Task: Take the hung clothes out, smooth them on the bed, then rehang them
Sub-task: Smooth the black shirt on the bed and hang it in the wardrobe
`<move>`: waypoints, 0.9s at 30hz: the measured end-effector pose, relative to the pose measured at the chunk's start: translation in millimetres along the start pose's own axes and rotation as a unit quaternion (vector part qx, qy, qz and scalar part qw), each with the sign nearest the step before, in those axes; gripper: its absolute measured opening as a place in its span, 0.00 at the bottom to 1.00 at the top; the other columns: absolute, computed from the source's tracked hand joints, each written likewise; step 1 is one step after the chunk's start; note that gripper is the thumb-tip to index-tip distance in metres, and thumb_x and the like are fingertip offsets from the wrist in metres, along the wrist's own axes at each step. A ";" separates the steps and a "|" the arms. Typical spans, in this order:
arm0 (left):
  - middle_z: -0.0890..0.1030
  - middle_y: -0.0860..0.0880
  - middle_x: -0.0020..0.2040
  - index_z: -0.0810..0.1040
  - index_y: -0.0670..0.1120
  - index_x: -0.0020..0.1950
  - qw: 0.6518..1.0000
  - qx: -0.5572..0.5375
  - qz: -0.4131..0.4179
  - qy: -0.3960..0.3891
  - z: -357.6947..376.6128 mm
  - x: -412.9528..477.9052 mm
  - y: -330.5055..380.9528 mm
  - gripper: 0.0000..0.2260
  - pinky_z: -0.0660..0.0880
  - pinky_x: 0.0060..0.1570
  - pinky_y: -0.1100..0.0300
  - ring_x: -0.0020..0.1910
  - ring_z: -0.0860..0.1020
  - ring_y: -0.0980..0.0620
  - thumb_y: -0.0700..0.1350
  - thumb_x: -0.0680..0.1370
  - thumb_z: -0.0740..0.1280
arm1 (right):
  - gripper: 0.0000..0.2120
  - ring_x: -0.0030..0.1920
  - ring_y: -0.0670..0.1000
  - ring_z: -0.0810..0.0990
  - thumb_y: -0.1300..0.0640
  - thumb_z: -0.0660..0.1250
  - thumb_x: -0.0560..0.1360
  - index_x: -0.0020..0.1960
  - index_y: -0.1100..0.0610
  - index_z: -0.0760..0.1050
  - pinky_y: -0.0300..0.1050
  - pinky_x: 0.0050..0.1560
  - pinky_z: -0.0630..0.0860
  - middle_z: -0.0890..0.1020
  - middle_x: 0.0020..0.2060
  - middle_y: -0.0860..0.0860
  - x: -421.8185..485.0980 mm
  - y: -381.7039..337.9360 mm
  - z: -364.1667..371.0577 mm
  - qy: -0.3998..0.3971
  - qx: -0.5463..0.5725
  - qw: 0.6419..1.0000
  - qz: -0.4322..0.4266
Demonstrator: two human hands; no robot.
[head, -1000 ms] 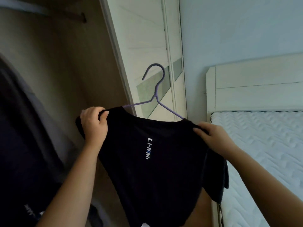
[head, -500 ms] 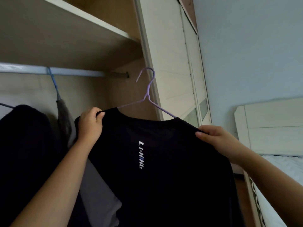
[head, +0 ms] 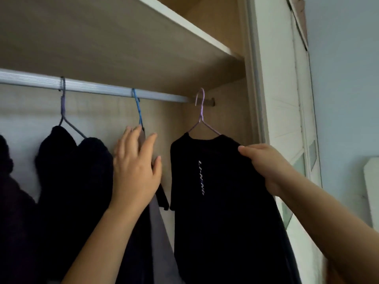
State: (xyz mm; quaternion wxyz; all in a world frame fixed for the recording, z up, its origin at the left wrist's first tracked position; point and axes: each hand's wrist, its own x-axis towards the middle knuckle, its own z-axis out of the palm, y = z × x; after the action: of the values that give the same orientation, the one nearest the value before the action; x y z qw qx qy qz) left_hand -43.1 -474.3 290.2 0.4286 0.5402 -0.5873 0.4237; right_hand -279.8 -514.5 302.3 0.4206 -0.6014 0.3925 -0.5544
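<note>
1 black tee [head: 215,201], thin lilac hanger [head: 202,117]

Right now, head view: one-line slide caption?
Right hand holds black T-shirt on lilac hanger at wardrobe rod; left hand touches grey garment.

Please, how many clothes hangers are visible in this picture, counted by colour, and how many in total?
Dark purple hanger: 1
Blue hanger: 1
Light purple hanger: 1
Total: 3
</note>
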 end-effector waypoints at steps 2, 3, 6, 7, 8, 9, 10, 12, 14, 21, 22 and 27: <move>0.67 0.38 0.69 0.69 0.42 0.67 0.995 -0.077 -0.060 0.001 0.0 -2.0 0.5 0.24 0.64 0.65 0.46 0.70 0.64 0.38 0.38 0.72 0.68 | 0.11 0.28 0.53 0.74 0.59 0.59 0.78 0.45 0.65 0.77 0.42 0.31 0.70 0.74 0.33 0.59 19.7 -4.3 16.9 -0.017 0.004 1.000 -0.011; 0.64 0.41 0.71 0.65 0.43 0.70 0.987 -0.126 -0.098 -0.009 0.6 -2.5 1.7 0.26 0.62 0.66 0.52 0.71 0.63 0.42 0.39 0.73 0.67 | 0.08 0.29 0.54 0.73 0.60 0.59 0.77 0.45 0.63 0.75 0.43 0.32 0.68 0.72 0.34 0.59 30.5 -7.1 23.4 -0.023 0.003 1.000 -0.020; 0.61 0.48 0.74 0.56 0.45 0.74 0.962 -0.208 -0.177 -0.023 6.0 -5.8 4.6 0.30 0.56 0.66 0.65 0.72 0.61 0.52 0.39 0.75 0.65 | 0.05 0.31 0.54 0.69 0.62 0.59 0.76 0.41 0.59 0.70 0.44 0.33 0.62 0.68 0.33 0.58 67.3 -20.3 36.8 -0.030 -0.005 0.998 -0.055; 0.62 0.49 0.74 0.55 0.45 0.74 0.956 -0.217 -0.196 -0.018 7.8 -6.5 4.3 0.30 0.56 0.66 0.65 0.72 0.61 0.53 0.39 0.75 0.65 | 0.07 0.30 0.53 0.68 0.62 0.59 0.76 0.39 0.58 0.69 0.44 0.32 0.61 0.67 0.31 0.57 80.5 -24.9 38.9 -0.033 -0.003 0.997 -0.069; 0.63 0.49 0.73 0.56 0.45 0.74 0.952 -0.222 -0.212 -0.010 9.3 -6.9 3.9 0.29 0.57 0.66 0.65 0.71 0.62 0.54 0.38 0.75 0.64 | 0.08 0.29 0.52 0.67 0.62 0.58 0.76 0.37 0.57 0.68 0.44 0.32 0.60 0.67 0.30 0.55 92.9 -28.6 40.5 -0.038 0.003 0.996 -0.079; 0.65 0.49 0.73 0.57 0.45 0.74 0.948 -0.224 -0.224 -0.006 10.4 -6.3 4.1 0.28 0.58 0.65 0.65 0.69 0.63 0.56 0.38 0.76 0.63 | 0.09 0.29 0.51 0.66 0.63 0.58 0.76 0.37 0.57 0.67 0.44 0.32 0.60 0.66 0.29 0.54 104.6 -32.0 42.2 -0.051 0.013 0.995 -0.081; 0.66 0.49 0.71 0.60 0.46 0.73 0.946 -0.222 -0.236 -0.005 11.7 -4.6 5.0 0.26 0.59 0.64 0.66 0.67 0.64 0.58 0.37 0.76 0.63 | 0.10 0.28 0.51 0.65 0.63 0.58 0.77 0.37 0.56 0.67 0.44 0.32 0.59 0.65 0.29 0.53 115.9 -34.9 43.3 -0.072 0.022 0.994 -0.081; 0.70 0.51 0.69 0.64 0.47 0.71 0.941 -0.223 -0.256 -0.001 16.2 0.7 10.2 0.22 0.61 0.63 0.66 0.65 0.68 0.59 0.38 0.77 0.62 | 0.12 0.27 0.49 0.64 0.62 0.57 0.78 0.36 0.56 0.66 0.42 0.29 0.58 0.64 0.28 0.52 136.0 -37.6 45.7 -0.110 0.033 0.990 -0.078; 0.73 0.51 0.67 0.67 0.48 0.69 0.933 -0.239 -0.270 0.006 22.9 5.3 17.8 0.21 0.64 0.63 0.65 0.64 0.70 0.58 0.38 0.77 0.61 | 0.12 0.24 0.47 0.65 0.62 0.56 0.78 0.36 0.57 0.65 0.39 0.24 0.59 0.64 0.28 0.52 154.5 -35.1 49.6 -0.132 0.040 0.988 -0.069; 0.73 0.58 0.64 0.66 0.51 0.69 0.940 -0.218 -0.262 0.015 46.4 5.7 44.0 0.21 0.65 0.62 0.71 0.61 0.70 0.66 0.40 0.77 0.62 | 0.14 0.29 0.50 0.69 0.60 0.57 0.78 0.33 0.57 0.66 0.39 0.24 0.66 0.70 0.30 0.53 191.4 8.4 80.2 -0.148 -0.017 0.986 -0.077; 0.73 0.62 0.61 0.66 0.52 0.69 0.941 -0.214 -0.262 0.014 48.3 6.3 46.9 0.21 0.66 0.58 0.76 0.57 0.71 0.70 0.40 0.77 0.62 | 0.14 0.29 0.50 0.69 0.60 0.56 0.78 0.34 0.57 0.67 0.41 0.27 0.64 0.70 0.30 0.53 192.3 14.6 81.2 -0.165 -0.016 0.984 -0.071; 0.73 0.58 0.64 0.64 0.53 0.70 0.941 -0.213 -0.264 -0.014 58.1 7.5 56.9 0.22 0.68 0.63 0.65 0.61 0.71 0.65 0.43 0.77 0.62 | 0.12 0.29 0.50 0.69 0.59 0.55 0.80 0.39 0.57 0.69 0.43 0.30 0.63 0.70 0.31 0.52 195.4 26.7 74.8 -0.209 0.010 0.976 -0.067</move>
State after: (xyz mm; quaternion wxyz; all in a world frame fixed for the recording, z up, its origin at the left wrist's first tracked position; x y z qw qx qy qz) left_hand -102.9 -528.9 279.5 0.6219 0.5777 -0.5060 0.1531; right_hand -190.3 -701.6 340.6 0.4613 -0.7248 0.2490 -0.4471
